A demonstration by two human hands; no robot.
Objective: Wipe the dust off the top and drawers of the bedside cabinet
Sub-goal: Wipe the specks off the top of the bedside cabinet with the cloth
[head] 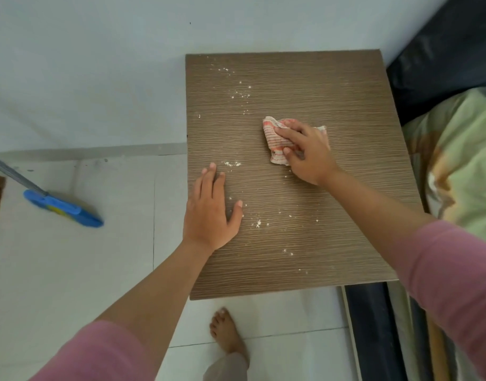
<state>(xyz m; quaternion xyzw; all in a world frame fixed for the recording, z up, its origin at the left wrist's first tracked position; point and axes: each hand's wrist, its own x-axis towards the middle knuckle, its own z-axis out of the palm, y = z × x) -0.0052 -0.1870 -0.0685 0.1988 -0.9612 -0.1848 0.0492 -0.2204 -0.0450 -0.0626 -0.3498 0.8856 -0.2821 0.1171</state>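
Note:
The bedside cabinet's brown wood-grain top (319, 86) fills the middle of the head view. White dust specks (231, 163) lie scattered over its left half and near the front. My right hand (308, 152) presses a crumpled red-and-white striped cloth (277, 138) onto the top, right of centre. My left hand (211, 210) lies flat with fingers apart at the top's left edge, holding nothing. The drawers are hidden below the top.
A bed with a green patterned cover (462, 160) and a dark headboard (440, 59) stands against the cabinet's right side. A blue broom head (63, 207) on a grey handle rests on the white tile floor to the left. My bare foot (228, 334) stands before the cabinet.

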